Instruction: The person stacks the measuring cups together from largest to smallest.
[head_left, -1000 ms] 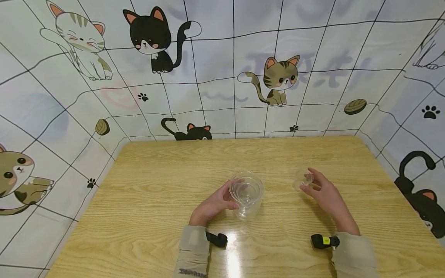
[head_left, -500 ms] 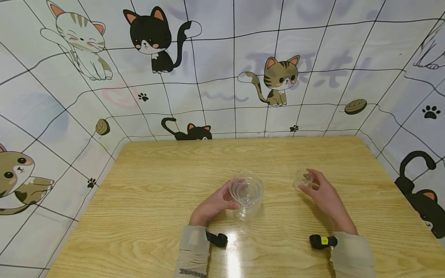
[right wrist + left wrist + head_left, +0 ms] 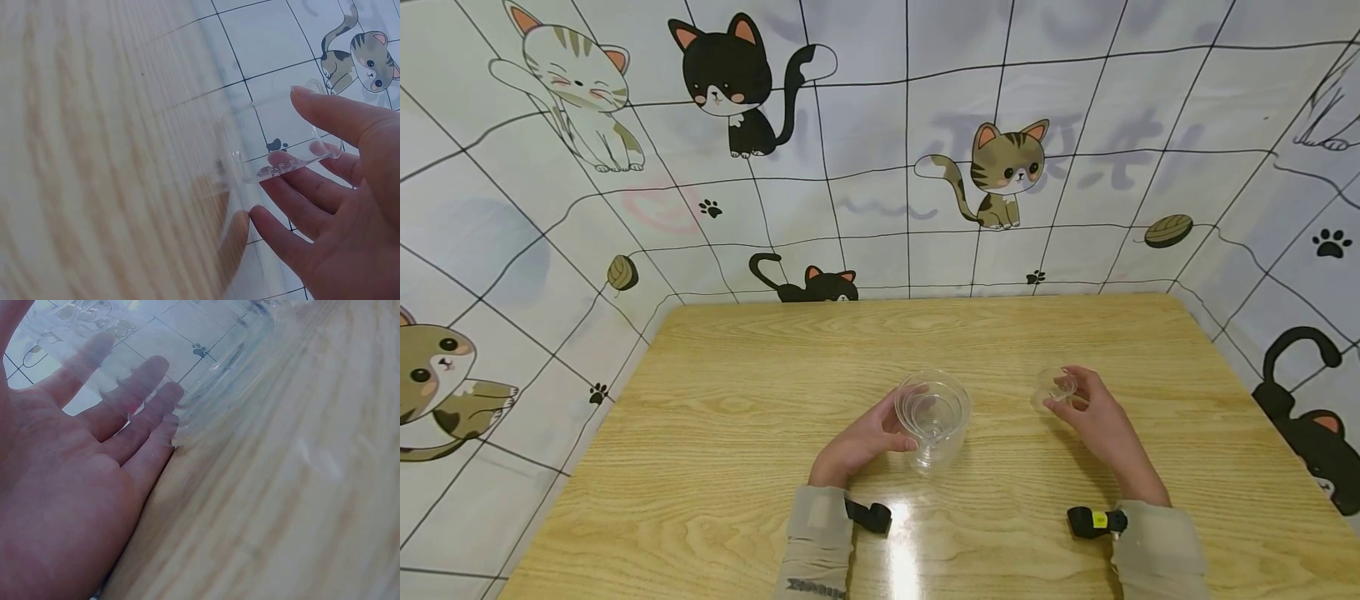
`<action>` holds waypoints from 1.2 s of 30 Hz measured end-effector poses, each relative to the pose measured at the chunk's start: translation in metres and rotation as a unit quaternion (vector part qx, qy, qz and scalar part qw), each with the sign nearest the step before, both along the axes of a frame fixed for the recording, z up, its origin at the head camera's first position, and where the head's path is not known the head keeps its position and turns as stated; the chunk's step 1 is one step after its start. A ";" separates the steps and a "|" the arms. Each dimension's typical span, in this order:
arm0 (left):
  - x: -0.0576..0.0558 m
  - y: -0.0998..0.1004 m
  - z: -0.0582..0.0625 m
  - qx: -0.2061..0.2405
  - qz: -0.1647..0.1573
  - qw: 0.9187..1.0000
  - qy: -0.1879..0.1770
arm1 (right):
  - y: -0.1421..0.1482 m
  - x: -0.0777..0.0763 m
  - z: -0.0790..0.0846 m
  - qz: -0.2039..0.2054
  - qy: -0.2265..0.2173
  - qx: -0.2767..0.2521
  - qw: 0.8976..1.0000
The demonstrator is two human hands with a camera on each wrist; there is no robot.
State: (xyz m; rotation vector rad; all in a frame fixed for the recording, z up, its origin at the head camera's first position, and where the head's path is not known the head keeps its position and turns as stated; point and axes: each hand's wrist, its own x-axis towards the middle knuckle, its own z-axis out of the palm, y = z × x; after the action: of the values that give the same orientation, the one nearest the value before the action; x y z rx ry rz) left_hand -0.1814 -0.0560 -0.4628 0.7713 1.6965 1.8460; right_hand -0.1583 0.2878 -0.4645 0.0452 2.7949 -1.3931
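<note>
A larger clear plastic cup (image 3: 953, 433) stands on the table in the head view, left of centre. Several rings show inside its mouth. My left hand (image 3: 868, 433) holds it from the left, thumb at the near side, fingers round the far side. Through the clear wall (image 3: 231, 381) the fingers show in the left wrist view. To the right, my right hand (image 3: 1097, 421) holds a small clear cup (image 3: 1045, 393) by its right side. The right wrist view has the thumb at the rim of this small cup (image 3: 275, 134) and fingertips under its other side.
Both cups are on a light wooden table (image 3: 715, 392). A white grid-patterned wall cover (image 3: 865, 192) with cartoon cats rises behind and at both sides. A bright reflection lies near the front edge. Each wrist wears a black camera strap (image 3: 868, 517).
My right hand has shifted very slightly left and still holds the small cup. The left hand and the larger cup have stayed in place.
</note>
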 end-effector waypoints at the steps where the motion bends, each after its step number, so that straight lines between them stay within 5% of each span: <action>1: 0.000 0.000 0.000 0.001 -0.001 1.000 0.000 | 0.000 0.000 0.000 0.000 -0.001 -0.001 1.000; 26: -0.001 0.000 -0.003 0.008 -0.006 1.000 0.000 | 0.001 0.004 0.007 -0.019 0.015 -0.023 0.999; 36: -0.011 0.001 -0.025 0.010 -0.005 1.000 0.003 | 0.001 0.004 0.007 -0.024 0.020 -0.027 0.999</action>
State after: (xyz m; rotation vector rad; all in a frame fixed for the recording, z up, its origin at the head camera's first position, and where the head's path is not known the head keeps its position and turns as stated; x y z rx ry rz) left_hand -0.1924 -0.0552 -0.4880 0.7916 1.6766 1.8600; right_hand -0.1544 0.2886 -0.4576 0.0870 2.8051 -1.4944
